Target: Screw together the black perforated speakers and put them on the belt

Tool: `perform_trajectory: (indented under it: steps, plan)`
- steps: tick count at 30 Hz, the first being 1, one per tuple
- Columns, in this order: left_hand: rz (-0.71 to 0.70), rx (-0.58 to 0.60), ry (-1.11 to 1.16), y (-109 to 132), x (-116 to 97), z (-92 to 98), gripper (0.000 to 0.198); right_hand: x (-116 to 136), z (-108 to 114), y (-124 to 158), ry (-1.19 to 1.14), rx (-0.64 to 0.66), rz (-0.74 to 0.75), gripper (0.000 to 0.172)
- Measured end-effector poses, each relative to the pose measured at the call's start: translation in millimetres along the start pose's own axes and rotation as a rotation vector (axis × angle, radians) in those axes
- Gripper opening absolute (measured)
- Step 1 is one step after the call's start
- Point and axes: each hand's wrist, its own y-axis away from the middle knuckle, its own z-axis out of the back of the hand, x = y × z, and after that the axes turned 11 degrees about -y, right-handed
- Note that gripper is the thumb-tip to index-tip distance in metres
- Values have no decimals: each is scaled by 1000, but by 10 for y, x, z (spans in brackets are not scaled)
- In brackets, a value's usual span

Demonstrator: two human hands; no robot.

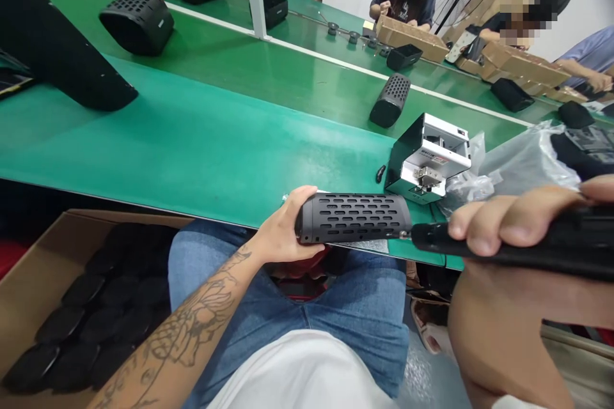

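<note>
- Left hand (282,231): fingers (303,194) clenched round the left end of a black perforated housing (352,217). The thumb lies over the top and the palm sits behind the end cap. Judged a bracing grip that stops the piece sliding away from an end-on push.
- The perforated housing lies lengthwise along the near edge of the green bench (201,147), just above the lap. It looks partly rested on the edge, so the bench probably takes some of its weight.
- Right hand (508,220): fingers (480,233) wrapped tight round a black electric screwdriver (527,249), held roughly level. Its tip meets the right end of the housing, in line with the long axis.
- A screw feeder (426,156) stands on the bench just behind the housing, its outlet facing the person. Likely kept there for a short reach with the driver.
- A crumpled plastic bag (518,160) lies beside the feeder, to the right.
- A cardboard box (29,294) below the bench on the left holds stacked black parts (96,307).
- Another housing (389,99) lies farther out on the bench, well apart.
- Co-workers sit on the far side, with their hands at their own cartons.
</note>
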Motion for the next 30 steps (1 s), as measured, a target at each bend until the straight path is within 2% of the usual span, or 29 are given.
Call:
perform_trajectory:
  steps: [1, 3, 5, 8, 13, 23, 27, 30]
  plan:
    - [2, 1, 3, 1, 1, -1, 112, -27, -83, 70, 64, 108, 57, 25]
    - [-1, -1, 8, 2, 4, -4, 112, -115, -260, 175, 87, 180, 53, 33]
    - [-11, -5, 15, 1, 7, -7, 112, -206, -407, 239, 63, 120, -6, 40]
    - [-28, -17, 33, -1, 10, -13, 112, -294, -524, 269, 65, 62, 4, 45]
    - [-28, -29, 38, 4, 19, -26, 111, -372, -571, 221, 40, 15, -40, 64]
    - [-33, -33, 51, 1, 17, -24, 110, -413, -633, 178, 69, -16, -25, 63]
    - [-39, -35, 48, -2, 20, -27, 111, -431, -631, 170, 65, 9, -29, 63]
    - [-45, -41, 55, -1, 26, -30, 111, -458, -628, 141, 60, 75, -39, 62]
